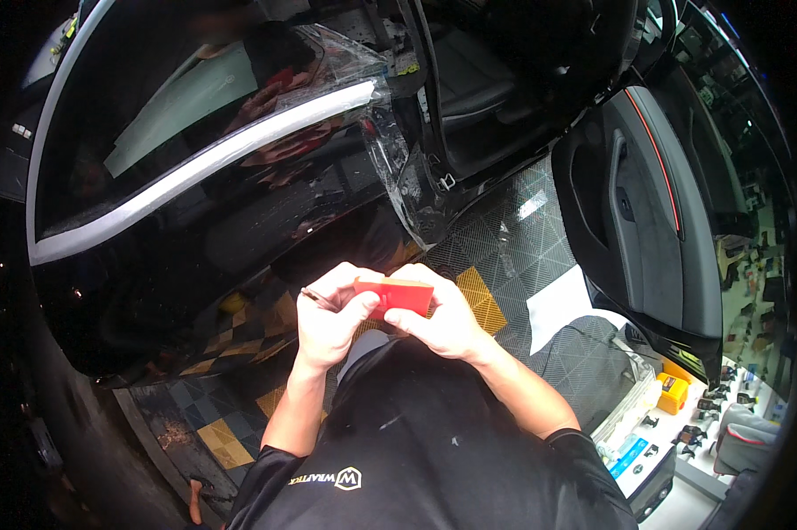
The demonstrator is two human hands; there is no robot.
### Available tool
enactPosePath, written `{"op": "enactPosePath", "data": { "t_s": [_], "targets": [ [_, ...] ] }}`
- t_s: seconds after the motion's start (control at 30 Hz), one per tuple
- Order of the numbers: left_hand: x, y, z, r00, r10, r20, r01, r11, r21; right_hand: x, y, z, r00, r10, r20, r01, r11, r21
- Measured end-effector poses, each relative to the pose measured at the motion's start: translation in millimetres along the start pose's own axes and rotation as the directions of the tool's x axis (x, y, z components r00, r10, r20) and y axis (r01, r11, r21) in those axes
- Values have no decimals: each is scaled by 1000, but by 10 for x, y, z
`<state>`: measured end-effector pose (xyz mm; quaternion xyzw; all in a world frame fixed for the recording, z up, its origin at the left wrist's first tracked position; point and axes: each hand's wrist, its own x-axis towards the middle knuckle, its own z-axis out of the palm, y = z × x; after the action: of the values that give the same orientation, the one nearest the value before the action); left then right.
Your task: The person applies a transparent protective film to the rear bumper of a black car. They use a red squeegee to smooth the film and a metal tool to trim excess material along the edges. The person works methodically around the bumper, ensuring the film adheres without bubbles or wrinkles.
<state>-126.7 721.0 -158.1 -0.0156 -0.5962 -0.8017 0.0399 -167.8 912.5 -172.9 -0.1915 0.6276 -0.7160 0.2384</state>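
Both my hands meet in front of my body around a flat red squeegee [406, 299]. My left hand [328, 329] is closed, its thumb pressing the squeegee's left end. A thin dark stick-like tool [317, 299] also pokes out of this hand; its kind is hard to tell. My right hand [451, 325] pinches the other end, thumb on the near face. Just beyond them is a glossy black car door [239, 212] with a white strip [231, 146] along its window. Clear film [388, 155] hangs wrinkled at the door's rear edge.
An open door panel [633, 194] with a red line stands at the right. A white sheet [557, 305] lies on the grey and yellow tiled floor [478, 305]. At lower right, a yellow box [672, 393] and several small dark items sit on a white surface [681, 468].
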Motion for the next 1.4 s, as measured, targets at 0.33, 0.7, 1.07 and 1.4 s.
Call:
{"op": "enactPosePath", "data": {
  "t_s": [0.33, 0.7, 1.07, 1.4],
  "targets": [
    [-307, -165, -182, 997, 15, -70, -15, 1000, 1, -27, 95, 74, 994, -47, 94, 62, 985, -163],
    [-234, -54, -488, 948, 229, -220, -243, 969, -39, -67, 236, 26, 939, 297, 176, -212, 898, -386],
    [-128, -76, -496, 932, 217, -289, -251, 964, -84, -114, 203, 36, 960, 135, 245, -50, 944, -326],
    [-180, -39, -451, 958, 234, -165, -238, 971, -6, -139, 249, 73, 951, 220, 218, -152, 944, -292]
  ]
}}
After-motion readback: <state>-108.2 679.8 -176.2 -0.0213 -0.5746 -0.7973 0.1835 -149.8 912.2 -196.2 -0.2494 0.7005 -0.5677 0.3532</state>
